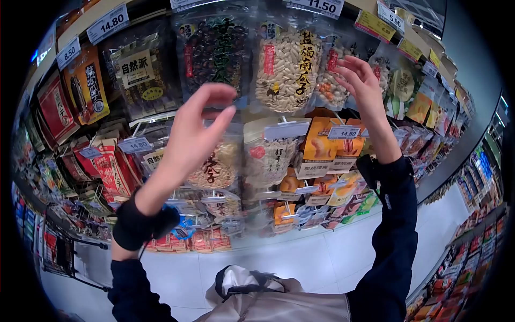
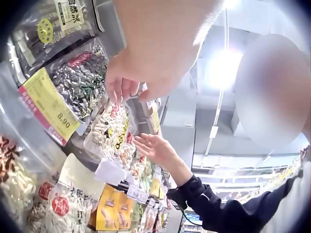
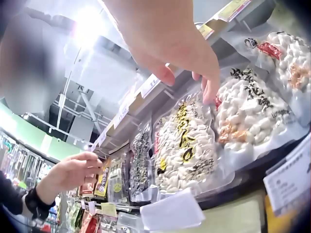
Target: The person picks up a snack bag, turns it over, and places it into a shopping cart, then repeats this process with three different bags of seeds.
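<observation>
A clear bag of pale pumpkin seeds [image 1: 287, 72] hangs between my two hands at the shelf front. My left hand [image 1: 196, 131] is raised before a bag of dark seeds [image 1: 212, 59], its fingers loosely bent and holding nothing. On the other side, my right hand [image 1: 362, 86] hovers by a smaller bag of pale nuts [image 1: 328, 88], fingers spread and relaxed. In the right wrist view, the fingertips of my right hand [image 3: 182, 51] overlap the edge of the pumpkin seed bag [image 3: 184, 145]. The left wrist view shows my left hand [image 2: 150, 63] near the dark seed bag [image 2: 80, 85].
Price tags [image 1: 343, 132] stick out on hooks below the top row. Lower rows hold orange packets [image 1: 324, 142], red packets [image 1: 115, 169] and more seed bags. A shopping cart [image 1: 59, 249] stands at the left on the tiled floor [image 1: 300, 263]. Another stocked shelf [image 1: 466, 268] runs along the right.
</observation>
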Tool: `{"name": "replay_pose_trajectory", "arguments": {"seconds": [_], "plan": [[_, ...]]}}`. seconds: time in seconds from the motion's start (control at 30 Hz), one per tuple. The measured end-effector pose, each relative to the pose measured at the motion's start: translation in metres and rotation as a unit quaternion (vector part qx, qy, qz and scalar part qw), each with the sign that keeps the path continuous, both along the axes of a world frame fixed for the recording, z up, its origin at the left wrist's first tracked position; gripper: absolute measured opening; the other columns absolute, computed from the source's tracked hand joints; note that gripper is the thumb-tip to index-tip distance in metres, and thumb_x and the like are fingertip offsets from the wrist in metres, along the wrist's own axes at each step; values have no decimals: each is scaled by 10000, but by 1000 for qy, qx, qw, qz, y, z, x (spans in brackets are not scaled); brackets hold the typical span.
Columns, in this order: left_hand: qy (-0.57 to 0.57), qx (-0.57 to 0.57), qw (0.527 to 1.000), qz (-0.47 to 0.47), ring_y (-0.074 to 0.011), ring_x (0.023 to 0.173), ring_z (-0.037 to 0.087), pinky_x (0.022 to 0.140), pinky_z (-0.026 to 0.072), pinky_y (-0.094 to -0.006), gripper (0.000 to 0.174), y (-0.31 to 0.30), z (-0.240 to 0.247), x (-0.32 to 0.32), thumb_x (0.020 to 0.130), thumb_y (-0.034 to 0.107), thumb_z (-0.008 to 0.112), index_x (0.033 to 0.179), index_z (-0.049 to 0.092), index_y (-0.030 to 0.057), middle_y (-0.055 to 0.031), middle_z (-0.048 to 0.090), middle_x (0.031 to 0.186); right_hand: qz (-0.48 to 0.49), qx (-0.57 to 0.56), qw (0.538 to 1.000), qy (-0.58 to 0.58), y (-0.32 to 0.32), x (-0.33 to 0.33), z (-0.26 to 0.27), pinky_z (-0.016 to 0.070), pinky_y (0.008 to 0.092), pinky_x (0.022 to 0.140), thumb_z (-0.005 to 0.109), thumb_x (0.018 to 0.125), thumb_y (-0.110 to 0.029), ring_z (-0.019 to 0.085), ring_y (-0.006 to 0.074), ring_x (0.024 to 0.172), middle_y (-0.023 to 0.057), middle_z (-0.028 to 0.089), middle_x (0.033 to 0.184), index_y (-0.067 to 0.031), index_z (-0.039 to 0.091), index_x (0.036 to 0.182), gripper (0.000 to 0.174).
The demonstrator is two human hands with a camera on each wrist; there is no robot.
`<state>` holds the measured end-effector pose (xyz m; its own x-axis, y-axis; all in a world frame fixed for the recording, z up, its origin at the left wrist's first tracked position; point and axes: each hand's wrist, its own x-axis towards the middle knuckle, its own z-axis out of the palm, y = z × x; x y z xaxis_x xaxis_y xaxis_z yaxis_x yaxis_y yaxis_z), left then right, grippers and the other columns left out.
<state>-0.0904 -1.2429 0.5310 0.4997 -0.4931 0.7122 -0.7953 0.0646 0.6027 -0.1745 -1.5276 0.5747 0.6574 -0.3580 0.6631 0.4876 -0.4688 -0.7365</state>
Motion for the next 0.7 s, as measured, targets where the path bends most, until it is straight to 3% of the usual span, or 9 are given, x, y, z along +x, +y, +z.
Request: {"name": "replay_pose_trajectory", "arguments": {"seconds": [0.27,0.4,0.5,0.7], "plan": [[7,125,989,84,-194,1042,499,865,405,-297,507,-47,23,38,787,228,586,1189,402,-19,-144,503,1150,20,-3,998,61,-17,20,12,420,282,866,542,829,-219,505,182,1023,152,453,1154,61,350,1195,500],[65,144,985,73,-181,980,526,808,419,-279,518,-65,23,53,781,235,600,1175,405,-38,-131,538,1090,-11,-37,988,148,-12,21,15,415,271,846,592,786,-329,530,171,950,144,490,1071,90,361,1177,618],[112,138,982,65,-156,930,535,765,419,-260,502,-73,26,58,776,238,610,1153,423,-37,-110,568,1025,-35,-52,985,160,-13,29,11,426,270,824,564,813,-303,538,158,913,115,516,1030,77,393,1150,535],[152,96,983,28,-116,896,526,765,406,-252,440,-81,9,68,784,223,603,1118,454,-23,-76,588,970,92,25,984,148,-16,34,-4,461,232,716,530,846,-206,531,94,796,16,517,862,6,465,1003,272]]}}
